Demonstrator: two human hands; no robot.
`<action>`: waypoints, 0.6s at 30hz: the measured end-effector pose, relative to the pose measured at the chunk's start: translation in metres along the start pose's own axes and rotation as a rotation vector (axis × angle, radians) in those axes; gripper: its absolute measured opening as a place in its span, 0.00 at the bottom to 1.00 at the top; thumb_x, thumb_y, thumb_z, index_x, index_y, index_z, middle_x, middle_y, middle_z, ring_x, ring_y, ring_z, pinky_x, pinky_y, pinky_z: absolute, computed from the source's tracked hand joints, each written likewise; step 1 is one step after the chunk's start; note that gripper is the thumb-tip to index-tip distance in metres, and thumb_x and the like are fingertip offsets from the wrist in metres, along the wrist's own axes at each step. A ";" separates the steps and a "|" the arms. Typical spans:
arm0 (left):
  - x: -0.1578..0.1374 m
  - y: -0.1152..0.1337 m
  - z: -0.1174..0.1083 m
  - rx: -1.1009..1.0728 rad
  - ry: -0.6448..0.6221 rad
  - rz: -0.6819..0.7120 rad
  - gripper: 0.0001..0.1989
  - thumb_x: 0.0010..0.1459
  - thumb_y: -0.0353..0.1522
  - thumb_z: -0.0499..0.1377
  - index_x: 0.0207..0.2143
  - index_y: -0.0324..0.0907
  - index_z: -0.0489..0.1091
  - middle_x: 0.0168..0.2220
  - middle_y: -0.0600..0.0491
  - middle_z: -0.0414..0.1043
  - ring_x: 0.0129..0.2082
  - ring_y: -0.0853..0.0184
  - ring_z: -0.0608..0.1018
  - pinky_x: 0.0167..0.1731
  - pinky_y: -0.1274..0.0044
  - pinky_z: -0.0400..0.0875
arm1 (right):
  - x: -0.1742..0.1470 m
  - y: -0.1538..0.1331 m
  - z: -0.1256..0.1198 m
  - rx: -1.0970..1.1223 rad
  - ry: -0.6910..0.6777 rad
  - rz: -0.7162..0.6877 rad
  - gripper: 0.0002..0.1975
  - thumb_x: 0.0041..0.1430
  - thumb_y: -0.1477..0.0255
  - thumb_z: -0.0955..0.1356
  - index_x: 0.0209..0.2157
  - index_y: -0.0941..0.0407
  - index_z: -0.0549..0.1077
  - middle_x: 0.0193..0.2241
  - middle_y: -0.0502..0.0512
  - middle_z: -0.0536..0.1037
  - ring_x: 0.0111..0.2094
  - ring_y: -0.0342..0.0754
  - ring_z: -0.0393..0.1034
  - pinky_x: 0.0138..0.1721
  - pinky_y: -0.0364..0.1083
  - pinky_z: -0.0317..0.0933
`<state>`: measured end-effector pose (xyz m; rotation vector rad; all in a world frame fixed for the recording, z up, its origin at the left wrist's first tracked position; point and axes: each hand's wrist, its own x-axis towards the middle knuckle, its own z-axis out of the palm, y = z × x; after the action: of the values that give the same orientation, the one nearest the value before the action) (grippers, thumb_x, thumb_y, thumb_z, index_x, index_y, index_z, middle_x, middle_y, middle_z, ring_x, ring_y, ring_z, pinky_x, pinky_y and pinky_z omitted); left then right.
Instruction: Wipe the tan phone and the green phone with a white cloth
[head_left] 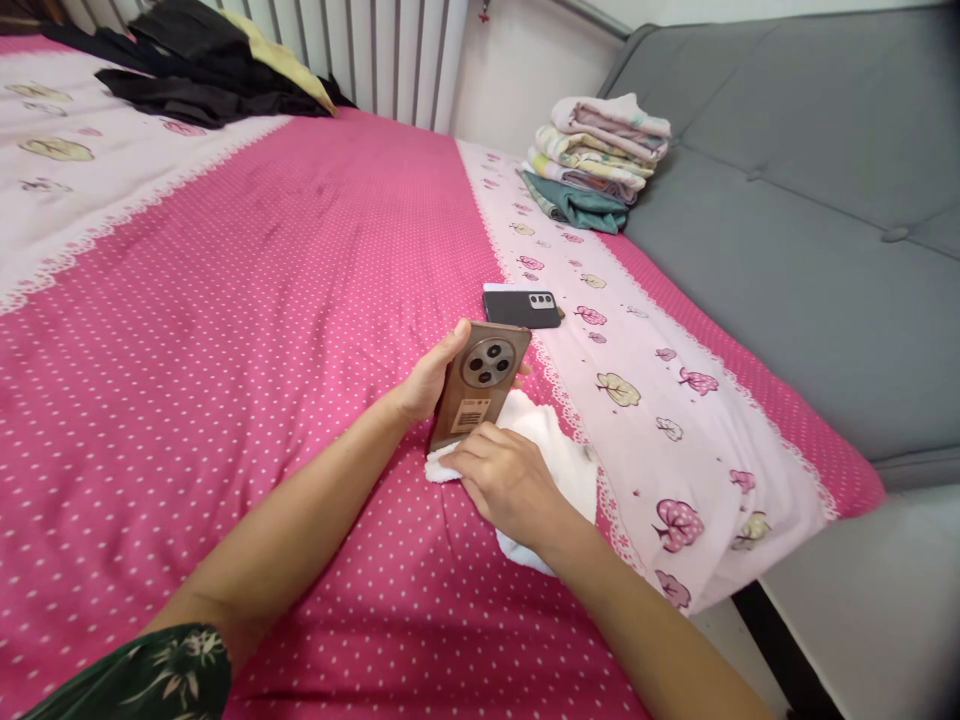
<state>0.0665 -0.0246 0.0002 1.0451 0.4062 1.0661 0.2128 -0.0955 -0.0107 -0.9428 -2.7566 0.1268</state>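
Observation:
My left hand [437, 371] grips a brown-gold smartphone [487, 395] by its sides, with the back turned toward me. A round camera module and a label with a barcode show on that back. My right hand [504, 477] is closed on a white cloth [559, 450] and presses a fold of it against the phone's lower edge. The rest of the cloth spreads on the bed behind and to the right of that hand. Just beyond the held phone, a dark phone [523, 307] lies camera side up on a white flat thing, partly covered.
A pink dotted bedspread [322, 250] with printed pale bands lies beneath everything. Folded cloths [604, 150] are stacked at the back right by a grey padded headboard [810, 200]. Dark clothes [202, 70] lie at the far left, before a white radiator [375, 55].

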 end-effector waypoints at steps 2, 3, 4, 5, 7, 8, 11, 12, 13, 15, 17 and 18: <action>0.000 0.000 0.000 -0.001 -0.006 0.002 0.39 0.51 0.62 0.52 0.43 0.35 0.75 0.38 0.43 0.79 0.34 0.62 0.80 0.36 0.72 0.72 | 0.000 0.000 0.000 0.001 0.000 0.001 0.11 0.59 0.81 0.67 0.40 0.55 0.79 0.35 0.54 0.80 0.39 0.49 0.68 0.38 0.47 0.61; 0.000 0.000 -0.001 0.001 -0.011 0.003 0.40 0.51 0.62 0.52 0.43 0.35 0.75 0.39 0.43 0.79 0.34 0.62 0.80 0.37 0.72 0.72 | 0.000 0.000 0.000 0.002 0.002 0.000 0.11 0.59 0.81 0.67 0.40 0.55 0.79 0.35 0.54 0.80 0.39 0.49 0.68 0.38 0.47 0.61; 0.001 0.000 -0.001 0.002 -0.014 0.004 0.40 0.51 0.62 0.52 0.43 0.35 0.75 0.39 0.43 0.79 0.34 0.61 0.80 0.37 0.72 0.72 | 0.000 0.000 0.000 0.003 0.005 -0.002 0.11 0.59 0.81 0.67 0.40 0.55 0.79 0.35 0.53 0.80 0.39 0.49 0.68 0.38 0.47 0.61; 0.001 0.000 -0.001 0.003 -0.017 0.007 0.40 0.51 0.62 0.52 0.43 0.35 0.75 0.39 0.42 0.79 0.34 0.61 0.80 0.37 0.71 0.72 | -0.001 0.000 0.000 0.002 0.008 -0.003 0.11 0.59 0.81 0.67 0.40 0.55 0.79 0.35 0.53 0.80 0.39 0.49 0.68 0.38 0.47 0.61; 0.001 -0.001 -0.001 -0.002 -0.016 0.009 0.40 0.51 0.62 0.52 0.44 0.35 0.75 0.39 0.43 0.79 0.34 0.61 0.80 0.37 0.71 0.72 | -0.001 0.001 0.001 0.000 0.013 -0.006 0.11 0.59 0.81 0.67 0.40 0.55 0.79 0.35 0.53 0.80 0.39 0.49 0.68 0.38 0.48 0.62; 0.001 -0.001 -0.001 -0.005 -0.014 0.008 0.40 0.52 0.62 0.52 0.44 0.35 0.75 0.39 0.43 0.79 0.34 0.61 0.80 0.37 0.71 0.72 | -0.001 0.001 0.001 -0.002 0.016 -0.006 0.11 0.59 0.81 0.67 0.39 0.55 0.79 0.35 0.53 0.80 0.39 0.50 0.68 0.38 0.48 0.62; 0.000 -0.001 -0.002 -0.008 -0.006 -0.001 0.41 0.52 0.62 0.52 0.46 0.35 0.74 0.40 0.42 0.79 0.36 0.61 0.80 0.38 0.71 0.72 | -0.002 0.001 0.001 -0.004 0.025 -0.011 0.11 0.59 0.81 0.67 0.40 0.55 0.79 0.34 0.53 0.79 0.39 0.50 0.68 0.38 0.48 0.62; 0.000 -0.001 -0.001 -0.007 -0.004 -0.004 0.41 0.52 0.62 0.52 0.47 0.35 0.74 0.40 0.42 0.79 0.36 0.60 0.80 0.38 0.71 0.72 | -0.002 0.001 0.001 -0.003 0.027 -0.011 0.11 0.59 0.80 0.67 0.40 0.55 0.79 0.34 0.53 0.79 0.39 0.50 0.68 0.38 0.48 0.62; 0.000 -0.001 -0.001 -0.005 -0.002 -0.005 0.41 0.52 0.62 0.52 0.47 0.35 0.74 0.41 0.42 0.79 0.36 0.60 0.80 0.38 0.71 0.72 | -0.002 0.001 0.001 -0.003 0.027 -0.012 0.11 0.59 0.80 0.67 0.40 0.55 0.79 0.34 0.53 0.79 0.39 0.50 0.68 0.38 0.48 0.62; 0.000 -0.001 -0.001 -0.002 -0.001 -0.004 0.41 0.52 0.62 0.52 0.47 0.35 0.74 0.40 0.42 0.79 0.36 0.60 0.80 0.38 0.71 0.72 | -0.001 0.001 0.001 -0.002 0.025 -0.011 0.11 0.59 0.80 0.67 0.40 0.55 0.79 0.35 0.54 0.79 0.39 0.50 0.68 0.38 0.48 0.62; 0.000 -0.001 -0.001 0.000 -0.002 0.005 0.40 0.52 0.62 0.52 0.46 0.35 0.74 0.39 0.42 0.79 0.35 0.61 0.80 0.36 0.72 0.72 | -0.001 0.001 0.001 -0.001 0.024 -0.009 0.11 0.59 0.80 0.67 0.39 0.55 0.79 0.35 0.54 0.80 0.39 0.50 0.68 0.38 0.48 0.62; 0.001 -0.001 -0.001 0.002 -0.004 0.007 0.40 0.52 0.62 0.52 0.46 0.35 0.74 0.39 0.43 0.79 0.35 0.62 0.80 0.35 0.73 0.72 | -0.001 0.001 0.001 0.000 0.022 -0.007 0.11 0.59 0.81 0.67 0.39 0.55 0.79 0.35 0.54 0.80 0.39 0.50 0.68 0.38 0.48 0.62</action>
<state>0.0665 -0.0238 -0.0006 1.0507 0.4013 1.0699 0.2140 -0.0958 -0.0117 -0.9285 -2.7396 0.1142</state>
